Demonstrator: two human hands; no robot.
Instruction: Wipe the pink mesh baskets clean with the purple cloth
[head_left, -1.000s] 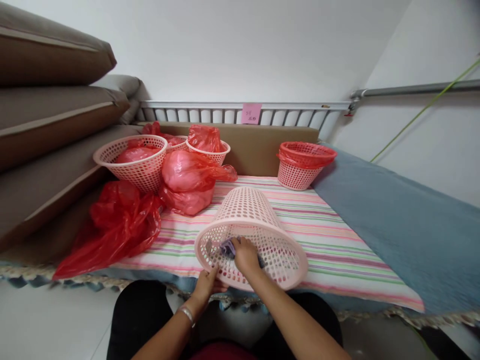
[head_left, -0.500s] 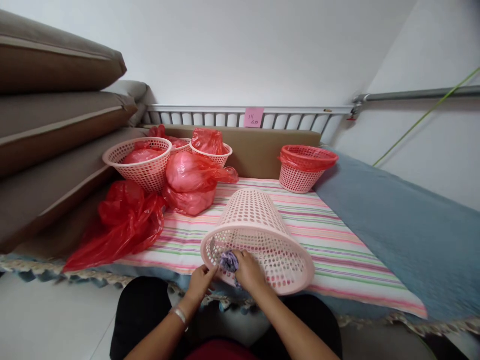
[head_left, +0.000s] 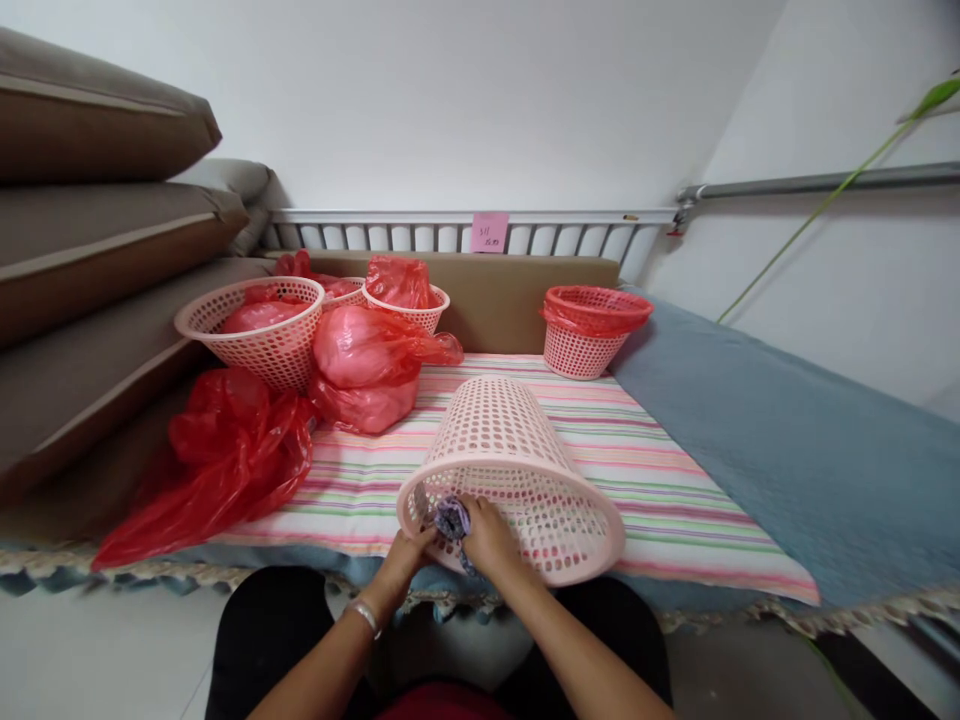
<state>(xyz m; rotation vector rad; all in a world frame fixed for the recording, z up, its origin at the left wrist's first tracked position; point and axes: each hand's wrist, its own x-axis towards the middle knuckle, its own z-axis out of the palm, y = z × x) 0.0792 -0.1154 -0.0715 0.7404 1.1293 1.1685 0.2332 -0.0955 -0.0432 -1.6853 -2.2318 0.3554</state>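
A light pink perforated basket (head_left: 495, 420) lies on its side on the striped cloth (head_left: 352, 480), its mouth toward me. My right hand (head_left: 487, 535) reaches into the mouth and grips a bunched purple-grey cloth (head_left: 452, 518) against the basket's inner left side. Closed on the lower left rim is my left hand (head_left: 405, 565), just left of that cloth. Part of the cloth hangs below my right hand.
Left are a basket with red plastic (head_left: 277, 345), stuffed red bags (head_left: 367, 360), a crumpled red bag (head_left: 240, 440) and stacked cushions (head_left: 112, 240). A basket lined in red (head_left: 581, 350) stands back right. Behind runs a white radiator (head_left: 375, 238).
The view has shifted slightly, moving the surroundings left. My left hand has come closer to the purple-grey cloth, which has turned a little in my right hand.
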